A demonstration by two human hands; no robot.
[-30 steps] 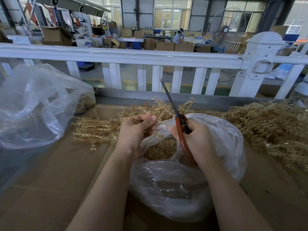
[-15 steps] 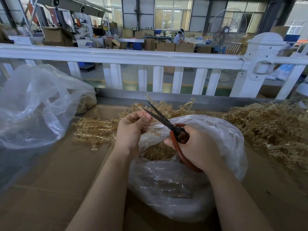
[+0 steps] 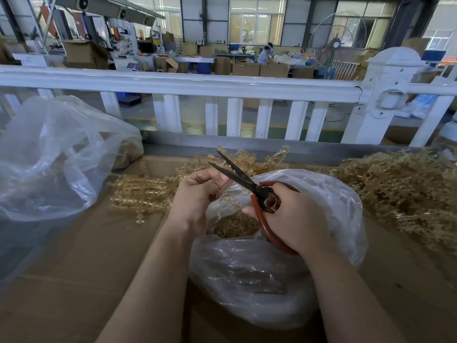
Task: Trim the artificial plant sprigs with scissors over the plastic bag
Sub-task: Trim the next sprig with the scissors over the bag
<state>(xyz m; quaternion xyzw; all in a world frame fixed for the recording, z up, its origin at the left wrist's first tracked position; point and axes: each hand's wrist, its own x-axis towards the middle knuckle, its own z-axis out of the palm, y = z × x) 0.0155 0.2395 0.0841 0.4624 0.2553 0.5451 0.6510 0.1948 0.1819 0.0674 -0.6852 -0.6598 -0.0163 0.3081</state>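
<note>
Since the earlier frames the scissors point(image 3: 243, 183) have swung from upright to a slant toward the left hand point(image 3: 197, 194), and their dark blades now stand parted beside its fingertips. The right hand point(image 3: 294, 219) grips the red handles, fingers curled through the loops. The left hand pinches a pale golden sprig point(image 3: 222, 190), thin and translucent, just above the mouth of the plastic bag point(image 3: 333, 219), which holds tan trimmings under both hands. More golden sprigs point(image 3: 143, 196) lie on the table point(image 3: 74, 256) left of the left hand.
</note>
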